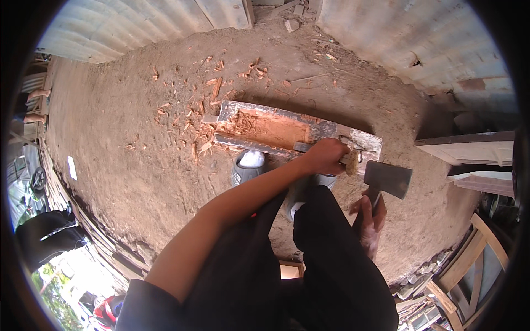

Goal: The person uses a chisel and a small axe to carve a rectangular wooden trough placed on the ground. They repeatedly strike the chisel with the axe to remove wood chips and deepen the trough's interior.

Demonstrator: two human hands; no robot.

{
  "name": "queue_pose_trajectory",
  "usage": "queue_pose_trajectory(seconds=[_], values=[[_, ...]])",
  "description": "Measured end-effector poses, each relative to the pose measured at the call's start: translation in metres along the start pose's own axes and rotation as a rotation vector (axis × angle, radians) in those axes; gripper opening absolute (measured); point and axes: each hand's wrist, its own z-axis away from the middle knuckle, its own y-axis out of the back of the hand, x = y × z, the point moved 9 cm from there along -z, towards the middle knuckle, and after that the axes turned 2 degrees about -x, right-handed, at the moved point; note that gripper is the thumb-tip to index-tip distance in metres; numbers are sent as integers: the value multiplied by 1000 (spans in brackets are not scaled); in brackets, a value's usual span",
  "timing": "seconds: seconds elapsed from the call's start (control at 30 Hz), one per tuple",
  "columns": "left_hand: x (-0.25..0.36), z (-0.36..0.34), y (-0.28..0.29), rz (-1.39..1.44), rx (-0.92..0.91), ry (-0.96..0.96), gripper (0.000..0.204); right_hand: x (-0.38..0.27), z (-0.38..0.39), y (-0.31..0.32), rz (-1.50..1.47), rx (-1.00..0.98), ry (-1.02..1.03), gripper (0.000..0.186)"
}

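Left hand (326,156) is seen at centre right of the frame, clenched on the near edge of the plank (287,129), which lies on the dirt floor (127,138) at frame centre. The plank is weathered grey at both ends; a hollow of fresh reddish wood has been cut into its middle. Right hand (371,220) is seen at lower right, closed around the handle of the axe (387,178); the axe head is held in the air just right of the plank's right end, apart from the wood. Reddish chips (190,118) are scattered on the floor to the upper left of the plank. Two shoes (251,163) are placed just below the plank, against its near side. Corrugated sheet walls (419,38) are noted along the upper edge. Step judged in hand: hewing, between strokes, with the plank steadied. The next stroke is judged to call for the blade being brought down into the hollow, well clear of the left hand's fingers, with the plank kept from shifting.
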Motion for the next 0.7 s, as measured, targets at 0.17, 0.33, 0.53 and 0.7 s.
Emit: queue_pose_trajectory(seconds=[0.17,0.33,0.53,0.7], values=[[-8,5,-9,-52,-141,144,27,-9,0,-3,92,-134,-201,30],[-19,-2,7,-40,44,261,23,-18,-1,-5,-8,-23,-195,28],[-25,6,-15,-39,-124,219,18,3,-17,-21,351,-108,-126,26],[-21,9,1,1,-71,211,20,-14,-11,-10,182,76,-76,26]])
